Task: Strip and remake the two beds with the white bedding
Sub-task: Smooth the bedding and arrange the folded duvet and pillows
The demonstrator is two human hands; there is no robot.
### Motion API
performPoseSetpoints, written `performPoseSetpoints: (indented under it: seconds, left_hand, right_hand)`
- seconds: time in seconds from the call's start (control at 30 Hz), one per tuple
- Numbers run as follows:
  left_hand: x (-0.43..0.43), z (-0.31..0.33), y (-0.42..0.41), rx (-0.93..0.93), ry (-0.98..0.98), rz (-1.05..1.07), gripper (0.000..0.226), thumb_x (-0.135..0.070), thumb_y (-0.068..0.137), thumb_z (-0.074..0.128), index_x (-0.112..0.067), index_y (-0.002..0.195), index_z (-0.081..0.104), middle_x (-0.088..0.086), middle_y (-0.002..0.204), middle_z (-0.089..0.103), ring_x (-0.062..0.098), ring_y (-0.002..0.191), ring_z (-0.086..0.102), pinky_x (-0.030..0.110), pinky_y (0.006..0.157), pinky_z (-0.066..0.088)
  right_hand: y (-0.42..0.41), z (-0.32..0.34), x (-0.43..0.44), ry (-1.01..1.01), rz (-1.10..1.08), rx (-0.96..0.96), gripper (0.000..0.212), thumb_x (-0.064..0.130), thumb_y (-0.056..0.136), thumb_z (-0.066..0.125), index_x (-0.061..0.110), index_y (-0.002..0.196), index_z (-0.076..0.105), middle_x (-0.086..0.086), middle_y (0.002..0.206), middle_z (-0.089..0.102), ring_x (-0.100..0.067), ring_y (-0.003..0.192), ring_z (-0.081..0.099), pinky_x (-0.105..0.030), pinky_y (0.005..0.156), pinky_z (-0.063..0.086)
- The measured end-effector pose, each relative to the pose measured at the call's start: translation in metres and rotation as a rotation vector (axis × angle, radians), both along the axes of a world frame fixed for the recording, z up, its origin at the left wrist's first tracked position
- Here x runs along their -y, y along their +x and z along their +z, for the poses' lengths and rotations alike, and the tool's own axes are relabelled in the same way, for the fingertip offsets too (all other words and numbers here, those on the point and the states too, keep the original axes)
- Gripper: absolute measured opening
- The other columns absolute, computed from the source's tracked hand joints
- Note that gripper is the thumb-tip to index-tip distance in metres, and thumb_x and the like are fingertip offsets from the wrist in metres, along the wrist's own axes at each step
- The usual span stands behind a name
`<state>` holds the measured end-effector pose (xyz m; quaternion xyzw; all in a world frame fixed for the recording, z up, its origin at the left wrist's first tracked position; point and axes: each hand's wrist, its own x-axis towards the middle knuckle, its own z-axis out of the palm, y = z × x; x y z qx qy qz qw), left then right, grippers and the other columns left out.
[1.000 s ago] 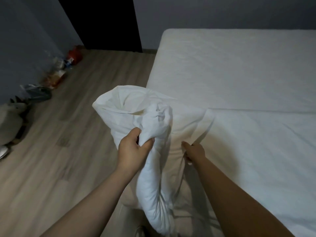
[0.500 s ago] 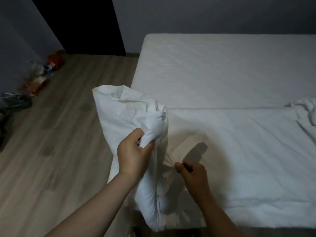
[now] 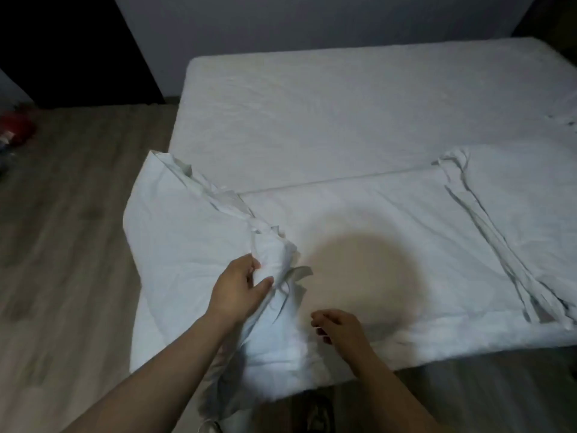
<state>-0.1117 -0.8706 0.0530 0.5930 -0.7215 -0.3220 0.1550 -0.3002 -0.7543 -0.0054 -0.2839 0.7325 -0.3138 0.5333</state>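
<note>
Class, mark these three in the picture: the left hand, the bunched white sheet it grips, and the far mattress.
left hand [image 3: 238,291], head view, middle of its back.
bunched white sheet [image 3: 276,257], head view, the gathered fold in the grip.
far mattress [image 3: 343,114], head view, middle of its top surface.

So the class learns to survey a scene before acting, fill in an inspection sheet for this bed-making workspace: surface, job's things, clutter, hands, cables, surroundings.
Surface: far mattress and near bed stand pushed together, with a seam between them.
Job's things: white bedding is bunched at the near bed's left corner and hangs over the edge; a twisted white strip lies to the right.
Clutter: a red item on the floor at far left, blurred.
Hands: left hand grips the bunched bedding; right hand has curled fingers above the bed, grip unclear.
Cables: nothing seen.
Surroundings: wooden floor, grey wall, dark opening.
</note>
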Motion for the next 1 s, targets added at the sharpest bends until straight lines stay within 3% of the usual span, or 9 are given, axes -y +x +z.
performPoseSetpoints:
  seconds: [0.13, 0.27, 0.37, 0.47, 0.6, 0.7, 0.8, 0.9, 1.0]
  left_hand:
    - [-0.005, 0.0, 0.005, 0.026, 0.017, 0.073, 0.029, -0.045, 0.069, 0.07, -0.027, 0.088, 0.055, -0.01, 0.089, 0.06, 0.011, 0.078, 0.059, 0.033, 0.071, 0.051]
    - [-0.009, -0.004, 0.01, 0.024, 0.017, 0.097, 0.03, -0.046, 0.069, 0.07, -0.029, 0.089, 0.055, -0.013, 0.094, 0.061, 0.007, 0.08, 0.061, 0.033, 0.073, 0.053]
    - [-0.01, -0.008, 0.013, -0.016, 0.017, 0.137, 0.032, -0.039, 0.072, 0.075, -0.027, 0.096, 0.058, -0.013, 0.105, 0.061, 0.005, 0.087, 0.062, 0.028, 0.078, 0.053]
    - [-0.012, -0.012, 0.016, -0.037, 0.009, 0.151, 0.036, -0.037, 0.072, 0.077, -0.026, 0.101, 0.059, -0.014, 0.106, 0.061, 0.004, 0.089, 0.062, 0.026, 0.08, 0.053]
    - [-0.008, -0.011, 0.018, -0.022, 0.027, 0.155, 0.048, -0.042, 0.066, 0.081, -0.031, 0.105, 0.055, -0.017, 0.095, 0.062, 0.002, 0.082, 0.061, 0.024, 0.074, 0.053]
    - [-0.006, -0.006, 0.013, 0.053, 0.012, 0.093, 0.03, -0.034, 0.067, 0.078, -0.029, 0.081, 0.052, -0.013, 0.069, 0.056, 0.003, 0.063, 0.053, 0.022, 0.057, 0.043]
    - [-0.012, 0.005, 0.006, 0.015, -0.05, 0.035, 0.035, -0.017, 0.073, 0.069, -0.023, 0.058, 0.038, -0.006, 0.053, 0.041, 0.01, 0.054, 0.042, 0.018, 0.049, 0.03]
    - [-0.027, 0.022, -0.013, -0.074, -0.097, -0.065, 0.033, -0.011, 0.075, 0.067, -0.017, 0.059, 0.038, -0.002, 0.055, 0.04, 0.009, 0.054, 0.039, 0.019, 0.051, 0.03]
    - [-0.043, 0.031, -0.053, -0.129, -0.093, -0.274, 0.021, -0.015, 0.079, 0.065, -0.019, 0.066, 0.049, -0.004, 0.063, 0.048, 0.009, 0.06, 0.045, 0.021, 0.056, 0.036]
  right_hand:
    - [-0.029, -0.002, 0.011, 0.022, -0.032, -0.045, 0.015, 0.018, 0.093, 0.058, 0.014, 0.082, 0.068, -0.011, 0.082, 0.07, -0.018, 0.07, 0.063, -0.035, 0.072, 0.052]
    - [-0.032, -0.012, 0.061, 0.048, 0.021, -0.022, 0.029, 0.026, 0.094, 0.055, 0.014, 0.067, 0.056, -0.009, 0.063, 0.058, -0.024, 0.061, 0.054, -0.044, 0.064, 0.048]
    - [-0.021, -0.025, 0.106, 0.153, -0.151, 0.206, 0.037, 0.032, 0.095, 0.054, 0.01, 0.067, 0.048, -0.007, 0.051, 0.043, -0.018, 0.04, 0.042, -0.028, 0.047, 0.037]
    - [-0.005, -0.048, 0.139, 0.218, -0.253, 0.303, 0.04, 0.037, 0.09, 0.062, 0.003, 0.072, 0.053, -0.01, 0.056, 0.049, -0.017, 0.037, 0.043, -0.024, 0.042, 0.035]
    - [0.005, -0.064, 0.147, 0.117, -0.198, -0.039, 0.028, 0.022, 0.085, 0.065, 0.002, 0.065, 0.067, -0.015, 0.064, 0.064, -0.027, 0.06, 0.061, -0.04, 0.063, 0.05]
    - [-0.005, -0.047, 0.133, -0.083, -0.103, -0.253, 0.02, 0.015, 0.089, 0.062, -0.002, 0.085, 0.072, -0.018, 0.081, 0.069, -0.029, 0.079, 0.063, -0.034, 0.069, 0.045]
    - [-0.042, -0.014, 0.104, -0.248, -0.185, -0.386, 0.013, 0.013, 0.088, 0.065, 0.004, 0.08, 0.07, -0.012, 0.075, 0.064, -0.018, 0.076, 0.056, -0.028, 0.066, 0.036]
    - [-0.094, 0.016, 0.061, -0.226, -0.315, -0.464, 0.018, 0.014, 0.089, 0.064, -0.002, 0.094, 0.073, -0.017, 0.089, 0.07, -0.024, 0.085, 0.063, -0.034, 0.078, 0.046]
    - [-0.129, 0.031, 0.012, -0.098, -0.333, -0.528, 0.024, 0.014, 0.094, 0.058, -0.004, 0.105, 0.069, -0.018, 0.101, 0.069, -0.026, 0.086, 0.058, -0.032, 0.081, 0.044]
